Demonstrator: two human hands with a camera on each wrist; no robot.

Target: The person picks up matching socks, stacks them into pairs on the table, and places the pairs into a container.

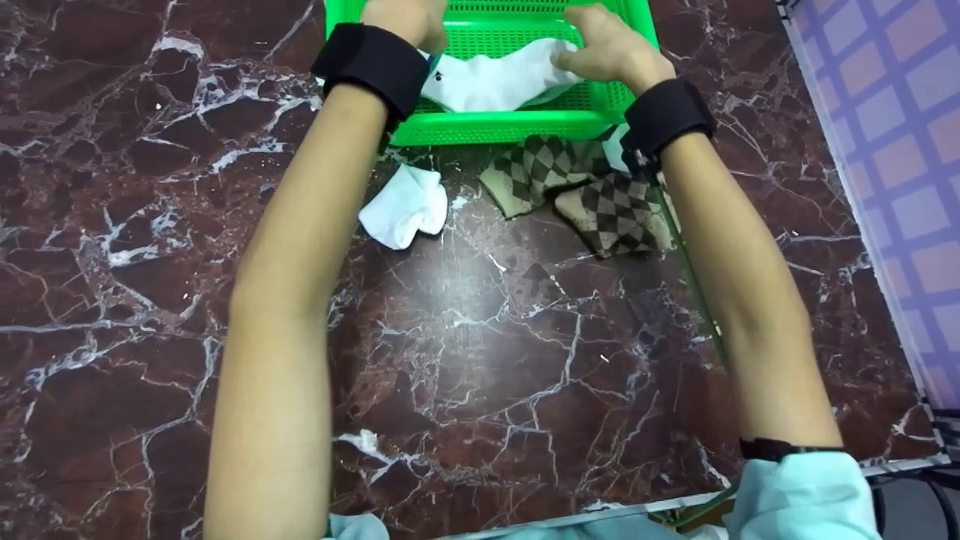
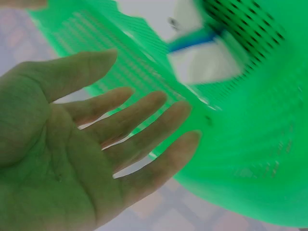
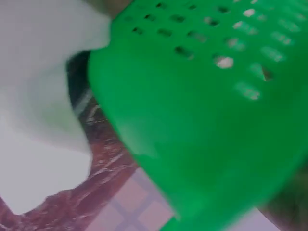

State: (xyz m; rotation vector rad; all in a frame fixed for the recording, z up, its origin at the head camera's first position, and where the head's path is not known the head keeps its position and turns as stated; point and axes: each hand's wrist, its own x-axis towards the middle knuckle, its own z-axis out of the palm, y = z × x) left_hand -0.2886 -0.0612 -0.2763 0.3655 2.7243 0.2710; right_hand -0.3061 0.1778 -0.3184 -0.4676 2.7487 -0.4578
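Note:
A white sock lies stretched across a green plastic basket in the head view. A blue band and a small dark mark show on the sock in the left wrist view. My left hand is over the basket's left side; seen from the wrist, its fingers are spread and hold nothing. My right hand is at the right side, fingers extended, thumb close to the sock's right end; whether it touches is unclear. The right wrist view shows blurred basket wall and white cloth.
Before the basket lie a folded white sock and two brown argyle socks. A pale cloth piece is partly hidden by the right wrist strap. The dark marbled tabletop meets a purple checked surface at right.

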